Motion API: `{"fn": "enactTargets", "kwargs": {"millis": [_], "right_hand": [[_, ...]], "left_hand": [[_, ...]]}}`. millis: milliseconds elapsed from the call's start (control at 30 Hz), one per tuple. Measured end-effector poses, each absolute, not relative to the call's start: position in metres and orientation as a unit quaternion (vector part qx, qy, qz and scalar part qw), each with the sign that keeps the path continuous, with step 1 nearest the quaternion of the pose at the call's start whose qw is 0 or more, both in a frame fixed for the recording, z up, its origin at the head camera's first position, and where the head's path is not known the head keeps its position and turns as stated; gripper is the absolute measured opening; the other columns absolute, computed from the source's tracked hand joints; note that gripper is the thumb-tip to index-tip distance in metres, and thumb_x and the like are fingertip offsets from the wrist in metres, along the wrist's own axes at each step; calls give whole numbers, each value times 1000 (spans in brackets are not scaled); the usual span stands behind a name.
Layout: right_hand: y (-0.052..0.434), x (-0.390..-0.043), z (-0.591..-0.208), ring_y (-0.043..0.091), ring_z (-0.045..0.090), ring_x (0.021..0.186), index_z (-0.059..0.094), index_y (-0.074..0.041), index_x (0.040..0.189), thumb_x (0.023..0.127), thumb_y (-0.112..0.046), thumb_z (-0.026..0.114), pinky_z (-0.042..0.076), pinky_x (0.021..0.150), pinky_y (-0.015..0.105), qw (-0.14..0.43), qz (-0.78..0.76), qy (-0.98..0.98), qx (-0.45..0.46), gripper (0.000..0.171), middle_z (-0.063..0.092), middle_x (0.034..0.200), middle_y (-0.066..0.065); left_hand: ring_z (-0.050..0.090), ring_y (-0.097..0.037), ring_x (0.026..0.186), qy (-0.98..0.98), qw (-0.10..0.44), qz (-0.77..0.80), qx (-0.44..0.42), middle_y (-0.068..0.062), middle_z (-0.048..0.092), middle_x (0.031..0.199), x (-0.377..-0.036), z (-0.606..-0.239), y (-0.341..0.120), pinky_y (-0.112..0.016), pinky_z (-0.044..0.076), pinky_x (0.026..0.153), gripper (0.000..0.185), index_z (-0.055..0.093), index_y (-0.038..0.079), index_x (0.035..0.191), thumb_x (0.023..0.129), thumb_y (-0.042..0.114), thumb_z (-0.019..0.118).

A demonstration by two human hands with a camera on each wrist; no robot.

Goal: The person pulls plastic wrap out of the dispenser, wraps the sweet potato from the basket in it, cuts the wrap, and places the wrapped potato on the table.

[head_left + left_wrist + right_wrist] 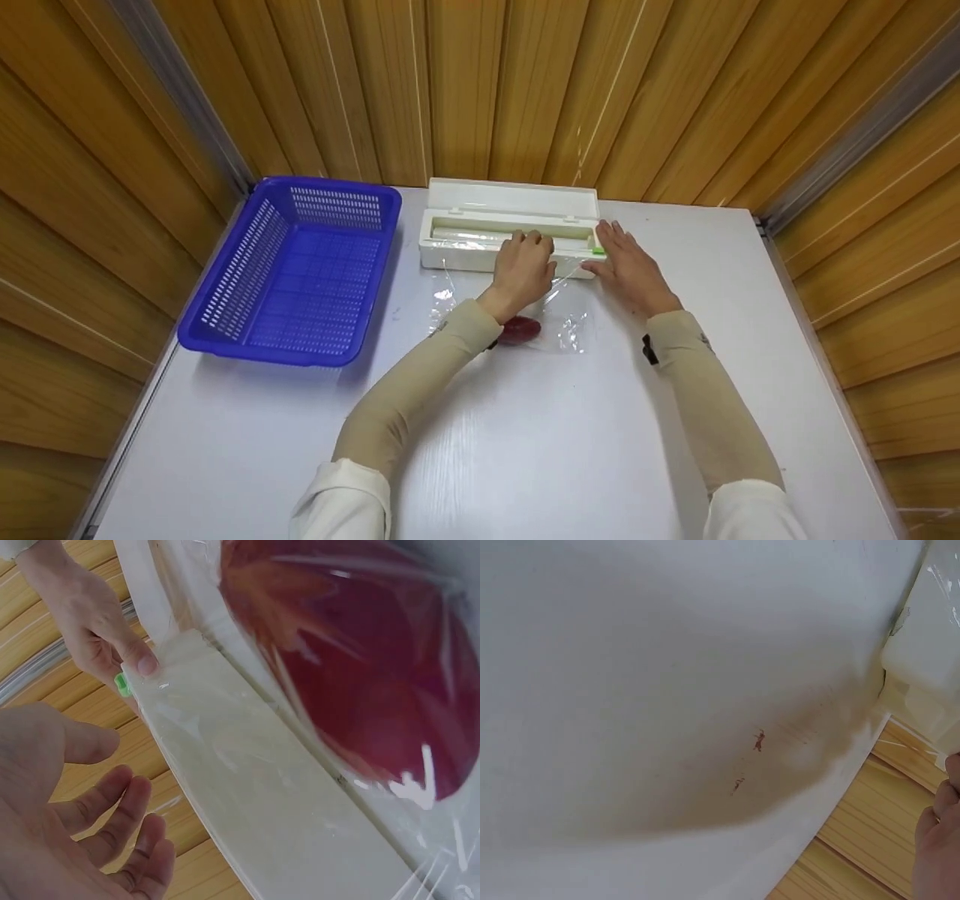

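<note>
The cling-film box (510,232) lies crosswise at upper centre — left hand (523,268) relaxed over its middle, right hand (628,264) flat-fingered at its right end, thumb by the green slider (598,250).

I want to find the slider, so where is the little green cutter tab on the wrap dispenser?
In the head view, the green cutter tab sits at the dispenser's right end, against the right hand.

Place: a staged recording booth with kitchen props
Walls: wooden slat panels (480,82) close round on three sides
Surface: white desk (525,450)
Props: cling-film dispenser (510,225), blue basket (292,270)
</note>
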State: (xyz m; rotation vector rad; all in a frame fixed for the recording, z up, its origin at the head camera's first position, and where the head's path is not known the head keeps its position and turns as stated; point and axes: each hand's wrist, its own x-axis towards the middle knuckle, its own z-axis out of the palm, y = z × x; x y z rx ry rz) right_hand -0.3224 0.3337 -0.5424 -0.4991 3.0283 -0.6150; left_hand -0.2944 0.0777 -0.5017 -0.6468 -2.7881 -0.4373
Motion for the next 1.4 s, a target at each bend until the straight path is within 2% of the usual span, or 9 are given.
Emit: {"fn": "enactTargets", "kwargs": {"millis": [467,700,833,1067,1267,1400], "right_hand": [[332,-322,-543,33,11,167,21,-6,170,105,-58,56,11,135,50,5,-181,970,-163,90,19,178,12],[330,-321,-546,34,13,167,23,-4,169,106,-62,49,11,135,49,-2,-182,968,-171,89,20,178,13],[330,-323,-547,35,13,166,21,-3,169,109,-56,49,10,135,49,-3,-184,966,-179,85,18,178,14],[331,-325,-546,34,11,167,18,-8,171,110,-35,57,12,134,53,1,-189,967,-173,77,15,179,11],[332,-323,-544,34,13,166,18,-11,171,110,-30,59,16,133,56,4,-192,969,-158,76,16,179,9],[334,-322,-543,37,16,165,20,-7,170,109,-29,61,16,133,55,-5,-190,967,-170,77,19,178,14]], "left_hand": [[67,-26,119,-946,116,-160,-257,-3,74,128,-310,-509,115,-39,56,99,29,73,16,129,104,29,67],[64,-24,121,-947,107,-143,-267,0,71,135,-315,-514,126,-38,55,98,32,70,18,136,106,29,64],[63,-23,122,-946,111,-131,-276,1,70,137,-318,-516,133,-38,55,98,33,71,19,135,105,29,64],[61,-22,127,-947,101,-125,-278,3,69,140,-320,-518,143,-38,53,101,31,74,22,134,106,29,63],[62,-21,128,-951,103,-98,-275,4,71,137,-321,-518,152,-38,54,101,30,76,20,131,104,30,66],[63,-20,125,-951,110,-88,-275,4,73,133,-323,-516,157,-38,54,100,26,78,20,126,103,28,69]]}}
